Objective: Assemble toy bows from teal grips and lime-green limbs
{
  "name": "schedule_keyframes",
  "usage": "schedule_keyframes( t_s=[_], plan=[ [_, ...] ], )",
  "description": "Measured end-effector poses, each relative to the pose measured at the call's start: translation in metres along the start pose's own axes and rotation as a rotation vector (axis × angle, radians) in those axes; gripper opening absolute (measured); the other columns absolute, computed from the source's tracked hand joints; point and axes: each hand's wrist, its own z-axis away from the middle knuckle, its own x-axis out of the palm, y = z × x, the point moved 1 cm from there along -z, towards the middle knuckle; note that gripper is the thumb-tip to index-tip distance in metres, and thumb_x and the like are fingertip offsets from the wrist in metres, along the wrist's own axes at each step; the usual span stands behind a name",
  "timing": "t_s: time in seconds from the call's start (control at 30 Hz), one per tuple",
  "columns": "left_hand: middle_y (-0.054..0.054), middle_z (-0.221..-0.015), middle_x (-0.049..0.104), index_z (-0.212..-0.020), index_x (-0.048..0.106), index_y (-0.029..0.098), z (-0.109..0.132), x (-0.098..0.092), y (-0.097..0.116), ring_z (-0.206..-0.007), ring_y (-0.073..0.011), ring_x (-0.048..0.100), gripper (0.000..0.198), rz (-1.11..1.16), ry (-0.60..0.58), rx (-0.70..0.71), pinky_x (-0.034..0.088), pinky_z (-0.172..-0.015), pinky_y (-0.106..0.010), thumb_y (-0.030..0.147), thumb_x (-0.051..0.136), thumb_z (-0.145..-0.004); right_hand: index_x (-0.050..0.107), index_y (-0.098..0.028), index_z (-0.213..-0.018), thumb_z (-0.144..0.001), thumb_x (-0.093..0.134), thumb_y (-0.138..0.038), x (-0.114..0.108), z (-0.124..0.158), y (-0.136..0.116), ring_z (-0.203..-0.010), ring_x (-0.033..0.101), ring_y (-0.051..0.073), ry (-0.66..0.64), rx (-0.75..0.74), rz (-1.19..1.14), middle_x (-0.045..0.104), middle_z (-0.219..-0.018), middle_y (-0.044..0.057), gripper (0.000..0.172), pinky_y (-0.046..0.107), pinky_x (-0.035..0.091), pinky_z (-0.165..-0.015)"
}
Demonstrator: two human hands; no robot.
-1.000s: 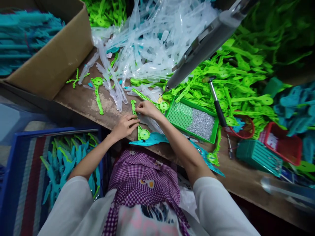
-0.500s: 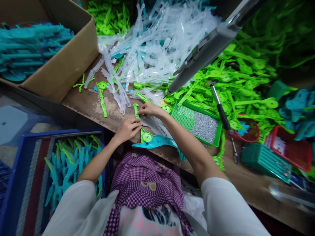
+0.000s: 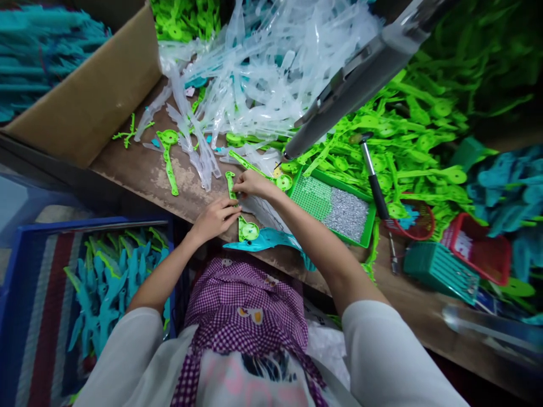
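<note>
My left hand (image 3: 215,217) rests on the wooden table (image 3: 139,172), fingers curled and pressed onto a green plastic spoon-shaped piece (image 3: 247,230). My right hand (image 3: 250,183) pinches the upper end of that same green piece (image 3: 230,184), just above the left hand. A teal plastic shape (image 3: 263,240) lies under and right of the green piece at the table's near edge. Clear plastic strips lie under my right wrist.
A heap of clear plastic strips (image 3: 263,73) and a mass of green pieces (image 3: 403,135) fill the back. A green tray of small silver bits (image 3: 335,206), a hammer (image 3: 375,181), red baskets (image 3: 479,249), a cardboard box (image 3: 85,96) and a blue crate (image 3: 25,316) surround me.
The camera has shifted slightly; both hands stay on the green piece with only small finger movements.
</note>
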Motion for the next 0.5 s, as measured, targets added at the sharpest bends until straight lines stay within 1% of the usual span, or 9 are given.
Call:
schedule_keyframes(
  t_s=[0.07, 0.2, 0.27, 0.33, 0.4, 0.5],
  plan=[
    [-0.010, -0.105, 0.070, -0.101, 0.072, 0.017, 0.000, 0.000, 0.000, -0.097, -0.0204, 0.067, 0.018, -0.005, -0.020, -0.005, 0.056, -0.088, -0.041, 0.024, 0.058, -0.093, 0.062, -0.015, -0.055, -0.075, 0.061, -0.021, 0.000, 0.000, -0.003, -0.054, 0.061, 0.013, -0.006, -0.003, 0.057, 0.061, -0.049, 0.002, 0.020, 0.022, 0.038, -0.052],
    [-0.010, -0.104, 0.070, -0.102, 0.072, 0.016, -0.001, 0.001, 0.000, -0.096, -0.0210, 0.066, 0.019, -0.001, -0.040, -0.007, 0.055, -0.087, -0.042, 0.025, 0.057, -0.094, 0.061, -0.015, -0.053, -0.075, 0.060, -0.015, -0.002, -0.005, -0.022, -0.059, 0.066, 0.020, -0.101, 0.051, 0.161, 0.065, -0.054, 0.008, 0.023, 0.027, 0.044, -0.056],
    [-0.010, -0.103, 0.070, -0.101, 0.072, 0.017, -0.001, 0.000, -0.001, -0.095, -0.0211, 0.066, 0.019, -0.003, -0.054, -0.013, 0.055, -0.086, -0.042, 0.025, 0.057, -0.094, 0.064, -0.013, -0.054, -0.075, 0.061, -0.012, -0.003, -0.009, -0.033, -0.060, 0.067, 0.023, -0.143, 0.112, 0.257, 0.065, -0.052, 0.010, 0.021, 0.030, 0.047, -0.058],
    [-0.010, -0.102, 0.070, -0.100, 0.073, 0.018, -0.001, 0.000, -0.001, -0.093, -0.0210, 0.066, 0.018, -0.012, -0.071, -0.022, 0.055, -0.085, -0.042, 0.025, 0.057, -0.094, 0.065, -0.012, -0.055, -0.074, 0.065, -0.011, -0.003, -0.012, -0.039, -0.057, 0.066, 0.024, -0.169, 0.163, 0.320, 0.062, -0.046, 0.009, 0.019, 0.031, 0.048, -0.057],
    [-0.010, -0.103, 0.070, -0.100, 0.073, 0.018, -0.002, -0.001, -0.001, -0.094, -0.0212, 0.066, 0.018, -0.013, -0.073, -0.027, 0.055, -0.086, -0.042, 0.025, 0.058, -0.093, 0.065, -0.011, -0.055, -0.073, 0.070, -0.014, -0.002, -0.011, -0.036, -0.052, 0.064, 0.021, -0.173, 0.170, 0.266, 0.058, -0.040, 0.007, 0.018, 0.028, 0.048, -0.053],
    [-0.010, -0.105, 0.070, -0.102, 0.072, 0.017, -0.001, 0.000, 0.000, -0.098, -0.0212, 0.066, 0.019, 0.009, -0.048, -0.025, 0.055, -0.089, -0.042, 0.025, 0.057, -0.094, 0.060, -0.014, -0.054, -0.071, 0.076, -0.021, 0.000, -0.004, -0.019, -0.045, 0.061, 0.016, -0.117, 0.134, -0.024, 0.057, -0.041, 0.002, 0.024, 0.023, 0.047, -0.046]
  ],
)
